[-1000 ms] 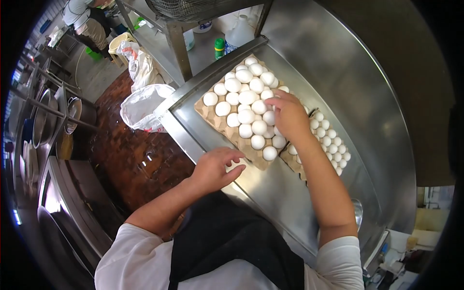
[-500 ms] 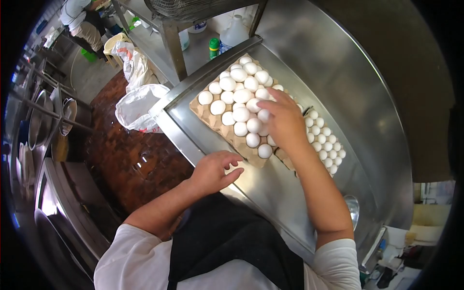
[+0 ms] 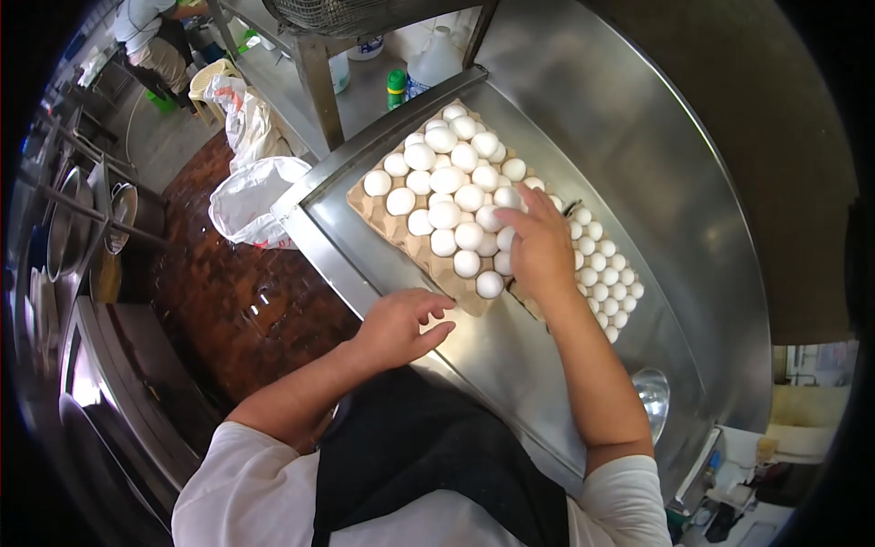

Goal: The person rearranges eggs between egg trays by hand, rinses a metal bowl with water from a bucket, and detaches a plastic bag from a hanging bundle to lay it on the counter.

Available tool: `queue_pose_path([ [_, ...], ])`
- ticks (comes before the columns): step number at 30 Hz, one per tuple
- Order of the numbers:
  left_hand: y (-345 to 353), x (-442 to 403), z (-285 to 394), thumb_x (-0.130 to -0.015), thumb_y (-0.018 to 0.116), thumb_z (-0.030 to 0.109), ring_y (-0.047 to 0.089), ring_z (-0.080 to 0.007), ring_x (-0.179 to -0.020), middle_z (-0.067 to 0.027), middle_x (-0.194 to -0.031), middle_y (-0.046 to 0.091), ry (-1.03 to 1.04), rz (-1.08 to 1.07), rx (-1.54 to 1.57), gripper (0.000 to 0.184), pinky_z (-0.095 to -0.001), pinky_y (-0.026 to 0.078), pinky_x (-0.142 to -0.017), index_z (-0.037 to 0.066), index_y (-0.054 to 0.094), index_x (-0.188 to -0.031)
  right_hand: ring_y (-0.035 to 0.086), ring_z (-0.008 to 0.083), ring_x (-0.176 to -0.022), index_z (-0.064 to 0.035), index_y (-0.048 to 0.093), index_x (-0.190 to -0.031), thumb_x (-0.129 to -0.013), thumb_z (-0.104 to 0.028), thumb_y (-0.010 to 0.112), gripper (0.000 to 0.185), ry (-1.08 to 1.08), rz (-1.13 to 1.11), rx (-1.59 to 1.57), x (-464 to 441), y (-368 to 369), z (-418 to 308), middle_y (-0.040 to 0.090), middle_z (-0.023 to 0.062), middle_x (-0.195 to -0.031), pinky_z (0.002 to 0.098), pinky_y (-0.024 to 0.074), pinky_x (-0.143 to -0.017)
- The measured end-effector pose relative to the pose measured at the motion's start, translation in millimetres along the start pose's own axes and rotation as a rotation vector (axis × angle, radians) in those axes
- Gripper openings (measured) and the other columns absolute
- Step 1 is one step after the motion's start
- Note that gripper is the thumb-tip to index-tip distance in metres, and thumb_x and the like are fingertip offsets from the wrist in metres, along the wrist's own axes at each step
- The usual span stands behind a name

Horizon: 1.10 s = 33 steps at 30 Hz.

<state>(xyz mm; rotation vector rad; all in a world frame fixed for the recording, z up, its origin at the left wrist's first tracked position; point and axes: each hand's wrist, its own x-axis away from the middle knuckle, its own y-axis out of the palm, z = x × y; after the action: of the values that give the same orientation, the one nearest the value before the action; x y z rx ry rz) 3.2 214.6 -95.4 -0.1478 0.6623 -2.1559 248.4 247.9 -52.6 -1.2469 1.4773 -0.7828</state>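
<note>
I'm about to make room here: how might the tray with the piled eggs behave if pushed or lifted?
The tray would probably slide easily, as the metal surface looks smooth. Its molded walls look thin, so it may flex if lifted. The eggs could roll off, since some rest on others.

Smooth eggs [image 3: 444, 215], tray [image 3: 469, 296] — rough matt paper pulp, counter [image 3: 510, 365] — glossy metal, matt cloth apron [image 3: 437, 447]
</note>
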Motion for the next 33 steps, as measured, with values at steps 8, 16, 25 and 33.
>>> queue_pose_path([
  [8, 2.5, 8.2, -2.9, -0.084, 0.076, 0.018, 0.063, -0.0189, -0.065, -0.0048, -0.085, 0.067, -0.033, 0.018, 0.000, 0.023, -0.0338, 0.053, -0.061, 0.010, 0.070, -0.105, 0.052, 0.0360, -0.131, -0.0117, 0.074, -0.111, -0.085, 0.003, 0.056, 0.035, 0.020, 0.053, -0.042, -22.9, -3.2, 20.8, 0.058, 0.0160, -0.139, 0.0450, 0.0415, -0.109],
  [16, 7.0, 11.7, -2.5, -0.086, 0.074, 0.025, 0.063, -0.0226, -0.067, -0.0038, -0.087, 0.067, -0.066, 0.003, 0.015, 0.024, -0.0375, 0.052, -0.063, 0.012, 0.068, -0.105, 0.056, 0.0346, -0.126, -0.0106, 0.073, -0.110, -0.086, 0.006, 0.052, 0.036, 0.128, -0.005, -0.224, -35.4, -18.6, 49.3, 0.059, 0.0194, -0.136, 0.0397, 0.0458, -0.105],
  [25, 9.4, 7.3, -0.5, -0.085, 0.074, 0.025, 0.063, -0.0228, -0.067, -0.0046, -0.087, 0.068, -0.046, -0.014, 0.024, 0.024, -0.0379, 0.053, -0.063, 0.011, 0.068, -0.104, 0.058, 0.0344, -0.124, -0.0110, 0.073, -0.110, -0.089, 0.004, 0.052, 0.033, 0.193, -0.024, -0.254, -0.8, -22.0, 63.6, 0.060, 0.0194, -0.135, 0.0391, 0.0466, -0.104],
  [33, 15.4, 5.7, 3.2, -0.083, 0.077, 0.020, 0.062, -0.0182, -0.066, -0.0052, -0.087, 0.067, -0.015, -0.007, 0.025, 0.025, -0.0327, 0.053, -0.060, 0.010, 0.070, -0.106, 0.061, 0.0327, -0.116, -0.0062, 0.067, -0.121, -0.083, -0.017, 0.071, 0.039, 0.129, -0.020, -0.230, 27.7, -15.8, 16.7, 0.065, 0.0152, -0.127, 0.0416, 0.0483, -0.100],
])
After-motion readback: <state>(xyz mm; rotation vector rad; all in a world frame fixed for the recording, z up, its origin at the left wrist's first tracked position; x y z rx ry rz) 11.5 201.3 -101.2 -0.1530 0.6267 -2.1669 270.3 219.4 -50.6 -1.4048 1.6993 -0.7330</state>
